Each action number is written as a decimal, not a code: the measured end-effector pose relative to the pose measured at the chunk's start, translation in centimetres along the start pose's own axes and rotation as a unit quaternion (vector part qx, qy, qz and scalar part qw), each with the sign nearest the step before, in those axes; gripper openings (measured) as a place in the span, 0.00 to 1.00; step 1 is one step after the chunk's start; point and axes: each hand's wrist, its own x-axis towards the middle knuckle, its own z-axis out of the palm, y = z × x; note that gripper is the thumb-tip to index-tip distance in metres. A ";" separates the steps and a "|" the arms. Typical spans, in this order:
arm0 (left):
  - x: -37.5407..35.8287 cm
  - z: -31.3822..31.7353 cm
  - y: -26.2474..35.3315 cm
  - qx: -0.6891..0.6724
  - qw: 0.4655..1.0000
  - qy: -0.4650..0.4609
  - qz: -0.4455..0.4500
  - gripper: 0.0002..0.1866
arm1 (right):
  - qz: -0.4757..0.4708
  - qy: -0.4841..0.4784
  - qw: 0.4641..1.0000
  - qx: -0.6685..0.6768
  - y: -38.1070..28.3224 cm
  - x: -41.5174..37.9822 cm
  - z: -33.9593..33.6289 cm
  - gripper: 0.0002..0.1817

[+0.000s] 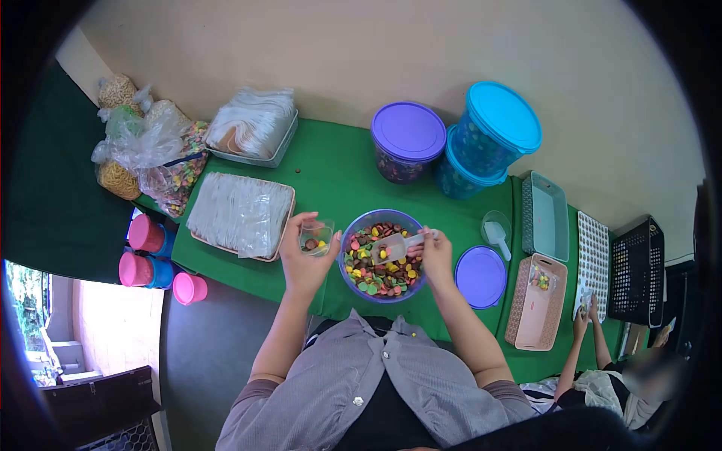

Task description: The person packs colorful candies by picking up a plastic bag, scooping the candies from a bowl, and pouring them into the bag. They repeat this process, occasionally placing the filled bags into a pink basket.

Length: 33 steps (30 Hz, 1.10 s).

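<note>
A: Fig. legend, head view. Where's the scoop, and which way does it lie?

B: Clear scoop (392,246) sits over the purple bowl (353,233) of coloured candies (376,274), center front of the green table (331,161). Long axis approx. horizontal; handle to the person's right, mouth pointing left toward the small clear bag (317,237). Right hand (432,252) is clenched on the handle. Left hand (304,252) pinches the bag, held just beside the bowl's left rim; a few candies inside.

A: Edges, free room?

B: Bowl is near the table's front edge, close to the person's body. Bare green cloth lies behind the bowl, up to the lidded tubs. Left side is tight: tray of bags (241,214) just beside the left hand. Right side: loose purple lid (481,276) just beside the bowl.

A: Counts?

B: Lidded tubs, 3: 1 purple-lid tub (408,143), 2 blue-lid tubs (492,135) stacked. Bag trays, 2, incl. rear tray (252,128). Pink cups (144,233), 3, off the table's left. Second scoop (496,234), 1. Baskets at right, 2: teal basket (545,214), pink basket (535,301). Another person's hands (587,312) at far right.
</note>
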 end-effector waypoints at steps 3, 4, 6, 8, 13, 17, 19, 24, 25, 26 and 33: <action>0.2 -0.2 1.3 0.020 0.997 -0.069 -0.028 0.26 | -0.022 0.008 0.997 0.077 -1.8 0.5 -1.7 0.17; 0.3 -0.2 1.7 0.035 0.990 -0.129 -0.051 0.26 | -0.019 0.010 0.995 0.095 -3.3 0.1 -2.0 0.16; 0.1 0.4 1.5 0.073 0.980 -0.183 -0.006 0.27 | -0.041 0.002 0.993 0.110 -5.7 -0.9 -2.4 0.15; -0.4 1.7 1.5 0.090 0.963 -0.252 0.037 0.30 | -0.079 -0.004 0.989 0.122 -9.0 -2.5 -2.1 0.15; -2.0 4.4 3.7 0.063 0.964 -0.246 0.079 0.33 | -0.201 -0.022 0.979 -0.021 -13.7 -8.3 0.9 0.11; -2.8 5.0 4.0 0.013 0.971 -0.209 0.114 0.38 | -0.502 0.006 0.820 -0.273 -14.4 -11.2 0.5 0.08; -3.0 5.2 3.5 -0.022 0.979 -0.171 0.112 0.38 | -0.500 0.006 0.830 -0.249 -14.2 -11.8 -0.4 0.09; -1.1 4.0 2.0 -0.410 0.899 -0.151 -0.022 0.30 | -0.343 0.083 0.935 -0.032 -12.8 -7.7 -0.9 0.11; -0.7 3.3 2.0 -0.410 0.899 -0.151 -0.019 0.30 | -0.252 0.046 0.966 0.026 -11.0 -6.0 -1.0 0.11; -0.4 2.6 2.1 -0.415 0.889 -0.173 -0.081 0.27 | -0.199 0.006 0.980 0.031 -8.6 -4.7 -1.3 0.11; -1.5 2.4 1.8 -0.396 0.890 -0.167 -0.150 0.22 | -0.162 -0.021 0.906 -0.390 -1.2 -4.2 -2.9 0.14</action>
